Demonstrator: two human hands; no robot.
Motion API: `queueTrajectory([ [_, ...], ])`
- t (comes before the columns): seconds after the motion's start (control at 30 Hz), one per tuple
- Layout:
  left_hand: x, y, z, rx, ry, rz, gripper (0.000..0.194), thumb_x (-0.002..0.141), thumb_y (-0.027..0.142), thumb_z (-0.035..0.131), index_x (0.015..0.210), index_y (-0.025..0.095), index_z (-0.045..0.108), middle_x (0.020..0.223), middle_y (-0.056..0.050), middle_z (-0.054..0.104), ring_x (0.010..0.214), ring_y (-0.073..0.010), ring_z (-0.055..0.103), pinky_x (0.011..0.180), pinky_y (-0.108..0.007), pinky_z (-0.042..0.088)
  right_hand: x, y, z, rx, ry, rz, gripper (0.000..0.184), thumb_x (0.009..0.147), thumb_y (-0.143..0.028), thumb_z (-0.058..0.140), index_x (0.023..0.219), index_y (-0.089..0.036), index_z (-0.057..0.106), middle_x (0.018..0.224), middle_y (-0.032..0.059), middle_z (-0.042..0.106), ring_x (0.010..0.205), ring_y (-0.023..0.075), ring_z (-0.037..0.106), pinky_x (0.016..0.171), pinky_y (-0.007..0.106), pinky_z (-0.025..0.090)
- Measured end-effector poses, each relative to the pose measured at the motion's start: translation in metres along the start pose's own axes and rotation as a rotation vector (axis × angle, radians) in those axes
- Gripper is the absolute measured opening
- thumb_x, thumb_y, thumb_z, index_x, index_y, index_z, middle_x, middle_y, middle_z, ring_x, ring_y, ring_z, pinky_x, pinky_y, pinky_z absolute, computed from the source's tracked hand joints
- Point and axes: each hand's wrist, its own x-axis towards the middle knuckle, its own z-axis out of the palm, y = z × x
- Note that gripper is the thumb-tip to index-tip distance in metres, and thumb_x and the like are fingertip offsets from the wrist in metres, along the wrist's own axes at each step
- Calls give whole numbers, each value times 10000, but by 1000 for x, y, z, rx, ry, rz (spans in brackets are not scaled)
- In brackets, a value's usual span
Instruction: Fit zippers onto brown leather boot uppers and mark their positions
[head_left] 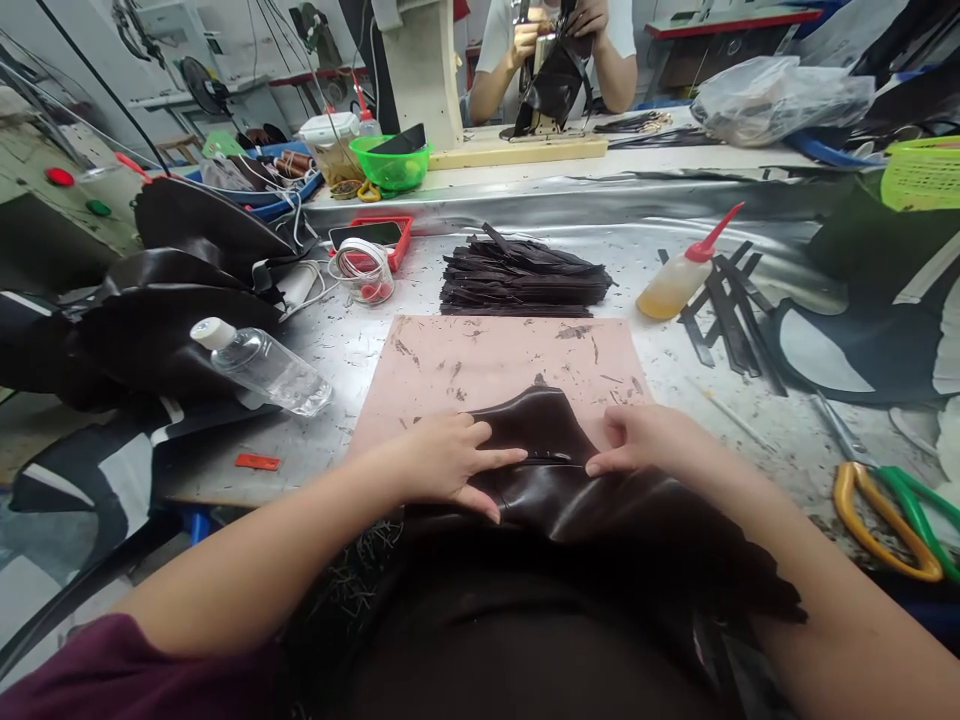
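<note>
A dark brown, glossy leather piece [559, 500] lies over the near edge of a pink board [517, 360] and hangs down towards my lap. A straight seam or fold with a slit-like line crosses it. My left hand [454, 460] rests flat on the piece, with index finger and thumb stretched out beside that line. At the seam's right end, my right hand [637, 440] has its fingers curled and its thumb against the leather edge. The undersides of the right fingers are partly hidden.
Behind the board sits a stack of dark strips [525, 275]. A glue bottle [679, 280] and scissors [885, 510] are on the right. A clear bottle [262, 365] lies left beside dark leather pieces [172, 300]. Across the table a person [559, 50] handles dark material.
</note>
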Motion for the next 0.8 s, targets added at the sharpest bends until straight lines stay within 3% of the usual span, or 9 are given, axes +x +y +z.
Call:
queueTrajectory([
  [0.23,-27,-13,1,-55,27,6,759,743,733,288,1250,219,520,920,-91,534,815,-195,474,746,-284,367,2,0,-2,-13,-14,-2,427,537,-555,682,583,-223,418,593,2,566,607,187,520,477,255,302],
  [0.43,-7,-5,-4,3,-84,-4,768,689,762,325,1308,322,434,795,-46,529,711,-178,456,686,-279,337,2,0,-2,-23,-15,-2,423,540,-550,681,586,-222,418,596,4,562,612,190,523,482,253,302],
  [0.67,-20,-10,-2,-35,-34,-19,746,716,759,263,1283,321,468,848,-62,538,750,-185,457,718,-288,327,3,-2,-3,-31,-34,9,422,538,-535,686,582,-223,406,606,0,563,616,189,517,486,261,310],
  [0.8,-3,-3,-7,-10,-125,-73,750,695,770,273,1317,371,398,758,-50,542,673,-186,458,661,-290,325,2,-2,-2,-13,-41,12,414,540,-526,687,578,-221,409,603,-1,568,607,185,519,485,258,316],
])
